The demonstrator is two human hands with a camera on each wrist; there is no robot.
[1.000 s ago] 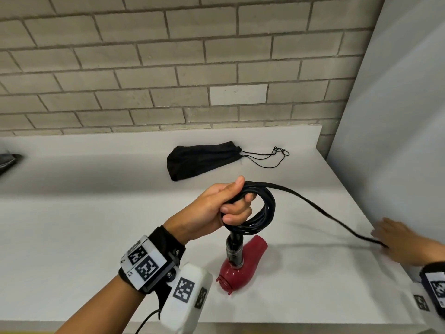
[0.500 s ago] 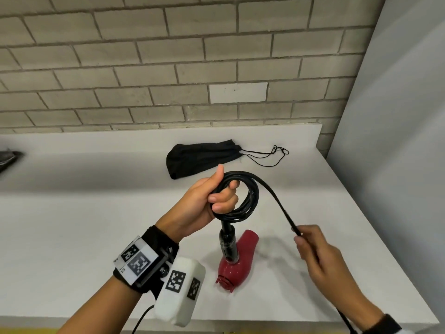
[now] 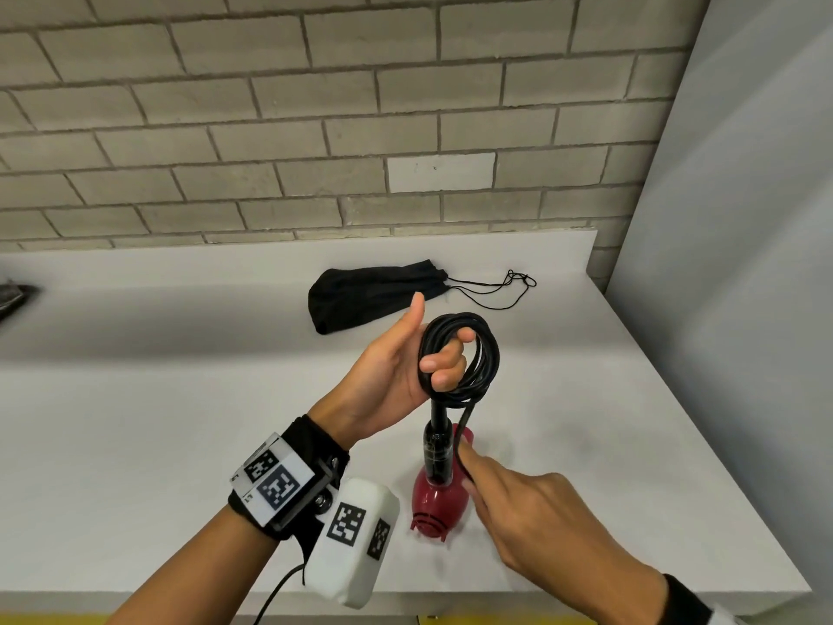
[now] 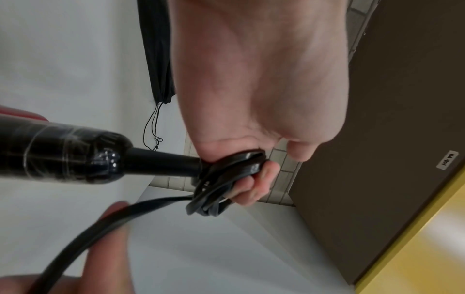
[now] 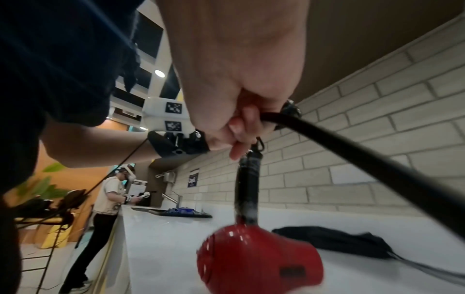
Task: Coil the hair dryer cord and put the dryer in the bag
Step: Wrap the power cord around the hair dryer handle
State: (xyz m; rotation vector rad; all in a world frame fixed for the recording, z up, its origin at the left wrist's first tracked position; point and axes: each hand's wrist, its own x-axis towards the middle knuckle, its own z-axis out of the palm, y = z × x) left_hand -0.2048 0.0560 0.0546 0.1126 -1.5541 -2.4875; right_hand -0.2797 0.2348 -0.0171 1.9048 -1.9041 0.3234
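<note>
A red hair dryer (image 3: pixel 439 502) with a black handle (image 3: pixel 437 448) hangs handle-up over the white counter (image 3: pixel 135 444), its body close to the surface. My left hand (image 3: pixel 405 367) grips several loops of its black cord (image 3: pixel 478 354), thumb raised. My right hand (image 3: pixel 527 512) pinches the free run of the cord (image 3: pixel 464 426) just right of the handle. In the left wrist view the coil (image 4: pixel 226 177) sits in my curled fingers. In the right wrist view the cord (image 5: pixel 352 155) runs out from my fingers above the dryer (image 5: pixel 259 258). A black drawstring bag (image 3: pixel 374 295) lies flat behind.
A brick wall (image 3: pixel 315 106) backs the counter and a grey panel (image 3: pixel 743 263) closes its right side. The bag's drawstrings (image 3: pixel 509 288) trail right. The counter's front edge is near my forearms. Another person (image 5: pixel 110 199) stands far down the counter by a sink.
My right hand swept the cord's free run from the counter's right edge in to beside the dryer handle. The coil in my left hand gained a loop, and my left thumb lifted.
</note>
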